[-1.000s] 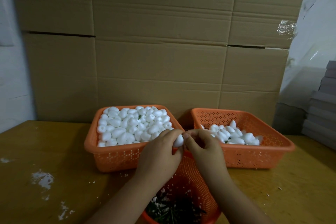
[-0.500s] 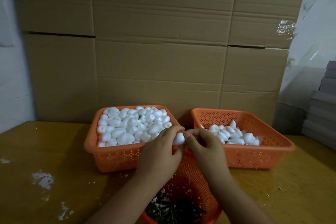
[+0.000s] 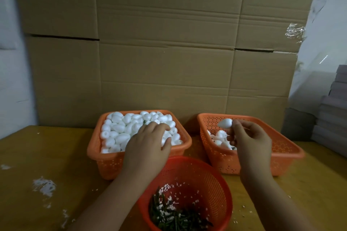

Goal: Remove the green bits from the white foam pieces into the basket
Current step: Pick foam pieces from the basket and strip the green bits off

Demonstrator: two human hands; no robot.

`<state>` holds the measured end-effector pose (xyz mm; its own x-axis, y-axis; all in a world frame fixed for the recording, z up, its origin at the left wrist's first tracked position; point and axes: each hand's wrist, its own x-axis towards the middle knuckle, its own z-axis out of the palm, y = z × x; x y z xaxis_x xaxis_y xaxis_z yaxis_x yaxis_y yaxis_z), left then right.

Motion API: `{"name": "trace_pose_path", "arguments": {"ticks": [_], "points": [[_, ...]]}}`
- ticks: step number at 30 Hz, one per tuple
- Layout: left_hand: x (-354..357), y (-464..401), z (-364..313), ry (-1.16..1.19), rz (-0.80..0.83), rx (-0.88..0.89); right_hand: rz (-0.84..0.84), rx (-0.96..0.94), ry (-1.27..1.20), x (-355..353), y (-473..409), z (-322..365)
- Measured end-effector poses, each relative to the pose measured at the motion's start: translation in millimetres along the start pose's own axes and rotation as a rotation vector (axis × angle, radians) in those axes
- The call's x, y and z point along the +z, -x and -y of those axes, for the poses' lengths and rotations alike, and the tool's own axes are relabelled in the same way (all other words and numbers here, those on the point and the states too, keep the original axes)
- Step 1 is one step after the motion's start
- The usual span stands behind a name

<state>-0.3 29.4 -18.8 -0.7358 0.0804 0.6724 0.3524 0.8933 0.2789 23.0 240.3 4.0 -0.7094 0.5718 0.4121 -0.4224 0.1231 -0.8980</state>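
Smooth white egg-shaped foam piece (image 3: pixel 225 123) pinched in right hand (image 3: pixel 251 142), left hand (image 3: pixel 148 140) spread loosely over full basket (image 3: pixel 110 163)

Cardboard boxes (image 3: pixel 165 43) stacked behind the yellow desk (image 3: pixel 47 155), grey slab stack (image 3: pixel 332 110) far right, white smears (image 3: pixel 44 186) on desk left.

Perforated orange plastic baskets (image 3: pixel 262 163); matt white foam pieces (image 3: pixel 120 129); corrugated cardboard boxes (image 3: pixel 169 52), matt brown; scuffed yellowish wooden table (image 3: pixel 47 155); crinkled glossy tape (image 3: pixel 294 32).
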Motion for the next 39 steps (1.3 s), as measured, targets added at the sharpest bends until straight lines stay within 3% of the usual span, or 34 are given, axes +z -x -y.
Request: {"name": "trace_pose_path", "arguments": {"ticks": [4,8,16,25,33,39], "points": [[2.7,-4.5,18.9,-0.051,0.075,-0.141,-0.033,0.025,0.047,-7.6,-11.0,-3.8],[3.6,-7.0,23.8,-0.103,0.182,-0.175,-0.022,0.059,0.097,-12.8,-17.7,-8.6],[1.2,-6.9,21.4,-0.221,0.315,-0.133,-0.033,-0.002,0.205,-16.8,-20.8,-18.6],[3.0,-8.5,21.1,-0.24,0.336,-0.119,-0.044,-0.149,0.461,-20.7,-18.1,-28.2],[5.6,-9.5,22.2,-0.252,0.382,-0.124,-0.047,-0.151,0.579,-20.4,-18.7,-37.2],[6.8,-10.2,28.8,-0.385,0.446,0.043,0.009,-0.183,0.495,-11.2,-13.3,-31.6]]}}
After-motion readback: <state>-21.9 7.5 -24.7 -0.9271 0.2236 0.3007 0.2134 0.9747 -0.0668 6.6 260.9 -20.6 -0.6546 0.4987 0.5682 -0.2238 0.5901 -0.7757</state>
